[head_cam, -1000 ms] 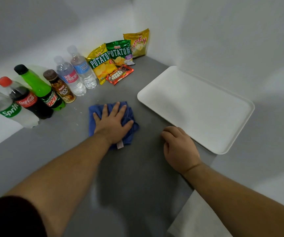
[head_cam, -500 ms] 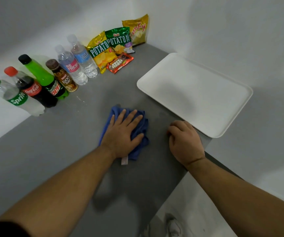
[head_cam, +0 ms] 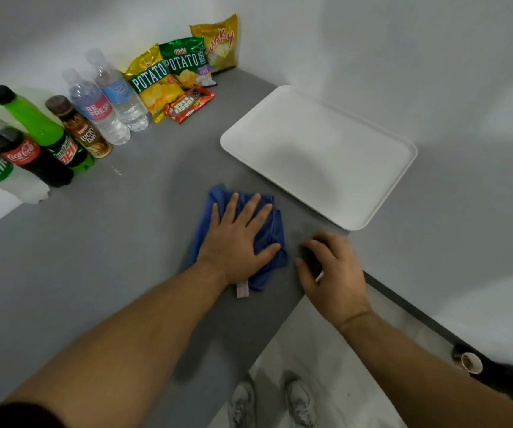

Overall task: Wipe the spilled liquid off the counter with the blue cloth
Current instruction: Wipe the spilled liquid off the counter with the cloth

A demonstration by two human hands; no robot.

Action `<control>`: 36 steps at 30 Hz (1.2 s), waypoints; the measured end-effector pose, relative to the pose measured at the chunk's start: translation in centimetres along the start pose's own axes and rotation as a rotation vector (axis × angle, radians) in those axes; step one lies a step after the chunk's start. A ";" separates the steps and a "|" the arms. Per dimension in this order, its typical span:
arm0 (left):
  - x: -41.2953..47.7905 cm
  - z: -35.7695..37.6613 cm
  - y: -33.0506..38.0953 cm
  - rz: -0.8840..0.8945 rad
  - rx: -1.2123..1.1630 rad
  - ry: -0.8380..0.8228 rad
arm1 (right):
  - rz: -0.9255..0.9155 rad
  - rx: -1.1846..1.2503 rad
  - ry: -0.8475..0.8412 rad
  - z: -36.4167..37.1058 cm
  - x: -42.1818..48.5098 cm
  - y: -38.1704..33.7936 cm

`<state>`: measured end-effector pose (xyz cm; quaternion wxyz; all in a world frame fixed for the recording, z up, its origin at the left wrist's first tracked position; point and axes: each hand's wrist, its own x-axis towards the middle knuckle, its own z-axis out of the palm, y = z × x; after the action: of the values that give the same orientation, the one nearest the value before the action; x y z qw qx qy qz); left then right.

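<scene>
The blue cloth [head_cam: 267, 230] lies crumpled on the grey counter [head_cam: 119, 242], close to the counter's near corner. My left hand [head_cam: 236, 239] presses flat on the cloth with fingers spread and straight, covering most of it; a small white tag sticks out by my wrist. My right hand [head_cam: 332, 273] rests at the counter's corner just right of the cloth, its fingers loosely curled with only shadow beneath them. A few small wet glints [head_cam: 116, 172] show on the counter in front of the bottles.
Several drink bottles [head_cam: 63, 140] stand in a row along the left wall, with snack bags [head_cam: 168, 75] in the far corner. A white tray [head_cam: 320, 156] lies at the right, overhanging the counter edge. Below are the floor, my shoes and a paper cup [head_cam: 471, 362].
My left hand has slid the cloth across the counter away from the bottles, toward the near corner and my right hand. My right hand's fingers have lifted slightly.
</scene>
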<state>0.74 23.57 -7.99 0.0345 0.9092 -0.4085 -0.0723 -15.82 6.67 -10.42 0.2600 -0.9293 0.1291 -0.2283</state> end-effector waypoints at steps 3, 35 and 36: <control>-1.7 0.5 -0.4 0.157 0.030 -0.003 | 0.498 0.100 0.080 -0.8 -1.1 0.2; 0.1 0.9 7.9 -0.028 -0.014 0.001 | 1.011 0.995 -0.225 -1.8 1.9 2.6; -0.6 1.0 8.4 -0.006 -0.021 0.006 | 0.999 0.981 -0.234 -1.9 1.9 2.6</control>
<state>-6.00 18.41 -7.91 0.0450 0.9103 -0.4047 -0.0737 -15.44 3.03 -9.74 0.7343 -0.5532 0.3932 -0.0122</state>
